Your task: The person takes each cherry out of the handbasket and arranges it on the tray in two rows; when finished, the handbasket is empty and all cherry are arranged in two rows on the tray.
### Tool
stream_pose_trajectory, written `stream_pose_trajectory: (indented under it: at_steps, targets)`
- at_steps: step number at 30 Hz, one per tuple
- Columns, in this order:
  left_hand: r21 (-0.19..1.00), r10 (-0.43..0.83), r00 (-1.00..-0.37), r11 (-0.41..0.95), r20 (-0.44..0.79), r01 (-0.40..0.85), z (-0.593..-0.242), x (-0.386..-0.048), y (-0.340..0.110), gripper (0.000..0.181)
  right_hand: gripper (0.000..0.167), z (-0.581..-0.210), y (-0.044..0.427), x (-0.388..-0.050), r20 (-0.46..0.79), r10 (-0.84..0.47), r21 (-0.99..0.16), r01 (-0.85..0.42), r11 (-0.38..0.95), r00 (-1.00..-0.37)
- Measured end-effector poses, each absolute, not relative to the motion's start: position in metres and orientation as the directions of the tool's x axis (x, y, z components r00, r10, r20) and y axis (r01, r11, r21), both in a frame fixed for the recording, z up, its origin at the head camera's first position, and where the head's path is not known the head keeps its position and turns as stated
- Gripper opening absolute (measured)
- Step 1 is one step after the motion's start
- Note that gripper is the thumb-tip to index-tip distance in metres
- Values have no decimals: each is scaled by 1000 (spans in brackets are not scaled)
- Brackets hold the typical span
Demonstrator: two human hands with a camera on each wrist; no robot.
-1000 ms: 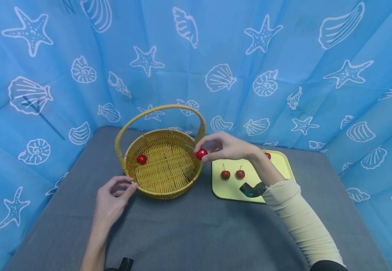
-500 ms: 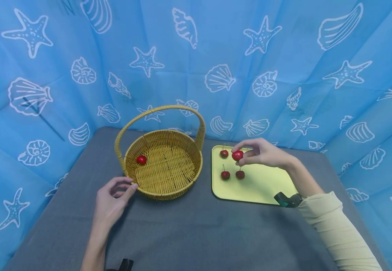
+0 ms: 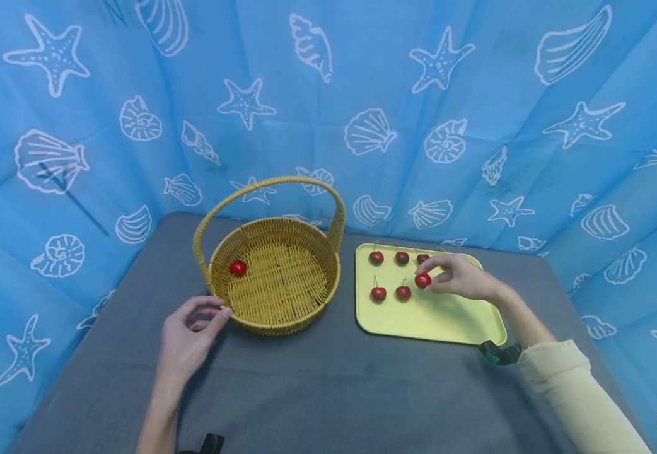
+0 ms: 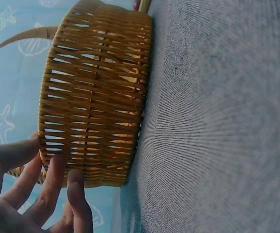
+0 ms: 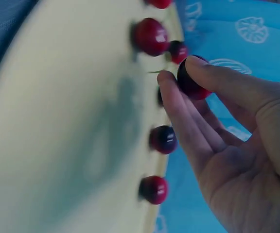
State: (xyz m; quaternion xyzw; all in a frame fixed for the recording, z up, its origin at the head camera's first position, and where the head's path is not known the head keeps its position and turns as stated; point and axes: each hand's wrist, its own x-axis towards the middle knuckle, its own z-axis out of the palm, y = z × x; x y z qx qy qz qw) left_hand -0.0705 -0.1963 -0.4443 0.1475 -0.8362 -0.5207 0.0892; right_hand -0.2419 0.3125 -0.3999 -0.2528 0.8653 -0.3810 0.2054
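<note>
My left hand (image 3: 192, 334) pinches the near-left rim of a yellow wicker basket (image 3: 277, 326) between thumb and fingers. In the left wrist view the thumb lies over the basket's (image 4: 91, 97) rim, fingers against its woven side. Inside the basket at the left lies one red cherry (image 3: 238, 268). My right hand (image 3: 461, 277) pinches another cherry (image 3: 422, 280) between thumb and fingertips, over the pale yellow tray (image 3: 379, 321). In the right wrist view this cherry (image 5: 193, 82) looks dark and shaded. Several more cherries (image 3: 378, 294) sit in rows on the tray; my fingers may hide some.
The basket's tall handle (image 3: 268, 183) arches above it. Grey cloth (image 3: 317, 391) covers the table, showing between basket and tray and along the front. A blue curtain (image 3: 317, 101) with white shells and starfish hangs behind and at both sides.
My right hand has moved right with its cherry, from the basket's right rim to over the tray, uncovering cherries in the back row. The left hand and basket have stayed in place.
</note>
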Motion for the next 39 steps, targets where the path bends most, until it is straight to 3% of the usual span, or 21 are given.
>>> stream_pose_trajectory:
  at_steps: [7,17,24,32,39]
  targets:
    - [896,-345,-938,409,-24,-174,-444,-70,-196,33,32,-424,321,-238,-114,-626,-722,-368,586,-772]
    - [894,-343,-939,415,-21,-171,-443,-71,-195,33,37,-435,329,-234,-143,-590,-701,-339,627,-795]
    - [894,-344,-939,416,-16,-167,-443,-70,-196,33,44,-425,331,-230,-138,-579,-695,-338,635,-804]
    - [896,-341,-940,414,-12,-162,-444,-70,-196,34,42,-406,322,-221,-102,-560,-692,-346,634,-822]
    - [898,-339,-941,413,-3,-151,-444,-69,-196,33,38,-386,291,-213,-34,-610,-713,-409,570,-791]
